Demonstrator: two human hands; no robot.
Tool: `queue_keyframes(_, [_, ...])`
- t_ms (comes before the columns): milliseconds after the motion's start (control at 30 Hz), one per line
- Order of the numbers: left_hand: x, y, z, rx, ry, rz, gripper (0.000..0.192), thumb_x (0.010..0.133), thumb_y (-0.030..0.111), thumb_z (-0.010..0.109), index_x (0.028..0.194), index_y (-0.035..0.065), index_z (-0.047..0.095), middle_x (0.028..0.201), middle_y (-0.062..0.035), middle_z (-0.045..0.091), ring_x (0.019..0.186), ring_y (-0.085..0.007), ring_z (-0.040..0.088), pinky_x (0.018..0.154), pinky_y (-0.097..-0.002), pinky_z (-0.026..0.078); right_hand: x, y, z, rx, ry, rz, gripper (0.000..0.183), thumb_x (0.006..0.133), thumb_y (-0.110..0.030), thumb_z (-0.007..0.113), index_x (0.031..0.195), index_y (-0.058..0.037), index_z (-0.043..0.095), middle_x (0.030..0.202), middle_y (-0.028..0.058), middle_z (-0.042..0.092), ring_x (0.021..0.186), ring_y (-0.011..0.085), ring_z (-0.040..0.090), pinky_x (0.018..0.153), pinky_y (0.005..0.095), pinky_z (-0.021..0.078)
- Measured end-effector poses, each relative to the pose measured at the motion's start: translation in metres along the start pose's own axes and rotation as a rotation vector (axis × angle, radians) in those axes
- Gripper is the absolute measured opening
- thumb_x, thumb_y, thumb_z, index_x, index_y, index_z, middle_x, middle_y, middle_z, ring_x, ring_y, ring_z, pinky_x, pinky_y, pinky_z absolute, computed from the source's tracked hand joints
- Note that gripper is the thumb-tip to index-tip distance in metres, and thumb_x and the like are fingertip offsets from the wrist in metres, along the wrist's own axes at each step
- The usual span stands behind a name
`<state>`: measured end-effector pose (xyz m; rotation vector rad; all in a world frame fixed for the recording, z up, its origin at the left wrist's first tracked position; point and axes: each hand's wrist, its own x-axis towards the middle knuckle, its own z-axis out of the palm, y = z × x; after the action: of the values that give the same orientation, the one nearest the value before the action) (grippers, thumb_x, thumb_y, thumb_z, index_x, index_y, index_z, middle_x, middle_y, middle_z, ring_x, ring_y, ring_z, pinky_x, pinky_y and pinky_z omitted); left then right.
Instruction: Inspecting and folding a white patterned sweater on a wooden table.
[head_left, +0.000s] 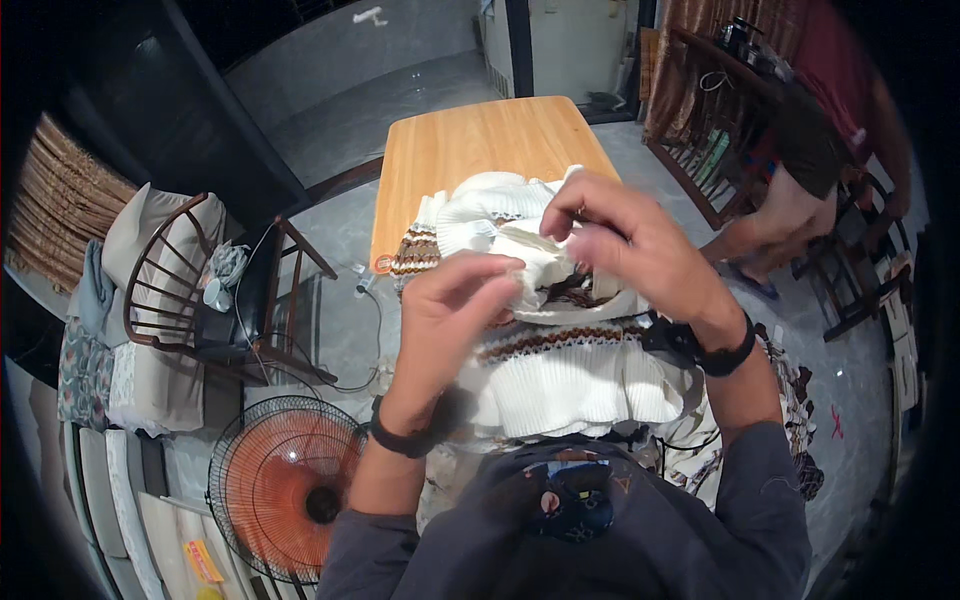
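Note:
A white ribbed knit sweater (570, 382) with brown and orange patterned bands lies bunched over the near end of a wooden table (502, 135) and hangs towards me. My left hand (465, 307) is at the near left of its turned-back opening, thumb and fingertips close together at the cream fabric; whether they pinch it is blurred. My right hand (615, 225) arches over the far right of the opening, fingers curled and blurred, and its hold cannot be told. Between the hands, loose brown yarn ends show inside the garment. A black band circles each wrist.
An orange-centred floor fan (289, 480) stands at my lower left, near a spindle-backed wooden chair (161, 285) holding a mug and a cord bundle. More patterned knitwear (802, 420) is heaped at the right. Another person (810, 150) stands by a dark wooden rack (690, 180) at upper right.

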<state>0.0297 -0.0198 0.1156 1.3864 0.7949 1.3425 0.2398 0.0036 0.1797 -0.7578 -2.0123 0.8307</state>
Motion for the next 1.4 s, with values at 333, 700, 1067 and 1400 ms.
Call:
queue_keyframes(333, [-0.018, -0.011, -0.011, -0.184, -0.078, 0.039, 0.014, 0.085, -0.009, 0.055, 0.094, -0.0027, 0.062, 0.099, -0.0081, 0.062, 0.095, -0.0123, 0.06, 0.081, -0.0243, 0.051, -0.036, 0.008, 0.03, -0.138, -0.137, 0.018, 0.036, 0.073, 0.017, 0.048, 0.105, 0.0006, 0.052, 0.088, 0.0118, 0.065, 0.088, 0.0224, 0.069, 0.081, 0.0301, 0.0525])
queue_keyframes(700, [-0.018, -0.013, -0.008, 0.067, -0.005, 0.236, 0.021, 0.078, -0.015, 0.055, 0.089, -0.0001, 0.064, 0.096, -0.0079, 0.06, 0.089, -0.0139, 0.057, 0.078, -0.0245, 0.045, -0.033, 0.014, 0.035, -0.179, -0.123, -0.061, 0.05, 0.072, 0.005, 0.059, 0.12, -0.01, 0.057, 0.087, 0.0172, 0.069, 0.079, 0.0322, 0.069, 0.071, 0.0387, 0.0547])
queue_keyframes(1067, [-0.02, -0.023, 0.008, -0.023, 0.08, 0.284, 0.02, 0.078, -0.016, 0.057, 0.091, -0.0021, 0.062, 0.095, -0.0101, 0.061, 0.089, -0.0154, 0.059, 0.078, -0.0265, 0.05, -0.038, 0.006, 0.046, -0.209, 0.05, -0.082, 0.048, 0.071, 0.016, 0.055, 0.114, -0.0034, 0.063, 0.089, 0.0128, 0.07, 0.085, 0.024, 0.07, 0.075, 0.0287, 0.0554])
queue_keyframes(1400, [-0.018, -0.025, 0.006, -0.119, 0.089, 0.292, 0.016, 0.079, -0.015, 0.061, 0.089, -0.0022, 0.061, 0.094, -0.0108, 0.061, 0.088, -0.0158, 0.06, 0.077, -0.0276, 0.051, -0.04, 0.0, 0.053, -0.393, 0.078, -0.104, 0.062, 0.058, 0.02, 0.052, 0.114, -0.0029, 0.063, 0.091, 0.0147, 0.07, 0.083, 0.0256, 0.071, 0.074, 0.0303, 0.056])
